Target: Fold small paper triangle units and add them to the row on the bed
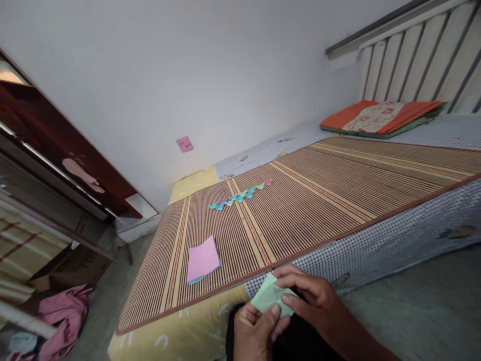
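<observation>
A small sheet of light green paper point(271, 295) is held between both hands in front of the bed's near edge. My left hand point(257, 328) pinches its lower left part, thumb on top and fingers beneath. From the right, my right hand point(310, 296) grips the paper's right side between thumb and fingers. A stack of coloured paper point(203, 260), pink on top, lies on the mat to the left. Farther back sits a row of small folded paper pieces point(240, 196) in blue, green and pink.
A striped bamboo mat point(319, 185) covers most of the bed. A folded orange and patterned cloth point(379, 118) lies by the headboard point(424, 55). A pink note point(184, 144) is stuck on the wall. Pink cloth point(63, 318) and a cardboard box point(80, 268) are on the floor at left.
</observation>
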### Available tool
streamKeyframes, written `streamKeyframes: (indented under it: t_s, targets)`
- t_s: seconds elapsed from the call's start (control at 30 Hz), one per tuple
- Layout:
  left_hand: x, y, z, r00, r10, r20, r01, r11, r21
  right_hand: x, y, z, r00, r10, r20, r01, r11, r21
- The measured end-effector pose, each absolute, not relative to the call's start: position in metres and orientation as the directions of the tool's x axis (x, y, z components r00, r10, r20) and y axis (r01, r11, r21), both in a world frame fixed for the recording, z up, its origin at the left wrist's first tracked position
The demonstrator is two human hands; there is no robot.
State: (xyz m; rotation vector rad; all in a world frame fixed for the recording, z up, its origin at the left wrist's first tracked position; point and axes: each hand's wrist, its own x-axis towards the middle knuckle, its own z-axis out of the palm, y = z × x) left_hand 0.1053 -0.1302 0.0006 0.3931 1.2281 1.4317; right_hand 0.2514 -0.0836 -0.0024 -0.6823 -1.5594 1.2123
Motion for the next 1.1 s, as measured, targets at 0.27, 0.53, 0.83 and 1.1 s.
streamKeyframes:
  t_s: [0.27,0.53,0.83,1.1]
  targets:
    - [0.104,-0.13,0.002,-0.298,0.871,-0.39,-0.551,0.177,0.815,0.253,-0.087,0.001,-0.425,0.842,0.331,-0.125,0.308,-0.943]
    - [0.107,-0.13,0.009,-0.228,0.891,-0.393,-0.665,0.153,0.731,0.251,-0.087,0.009,-0.455,0.822,0.344,-0.163,0.303,-0.939]
    - [0.107,-0.131,0.015,-0.176,0.902,-0.393,-0.666,0.185,0.722,0.253,-0.087,0.007,-0.458,0.806,0.376,-0.132,0.357,-0.925]
    - [0.107,-0.134,0.006,-0.233,0.887,-0.4,-0.54,0.224,0.812,0.251,-0.086,-0.008,-0.321,0.906,0.274,-0.053,0.272,-0.961]
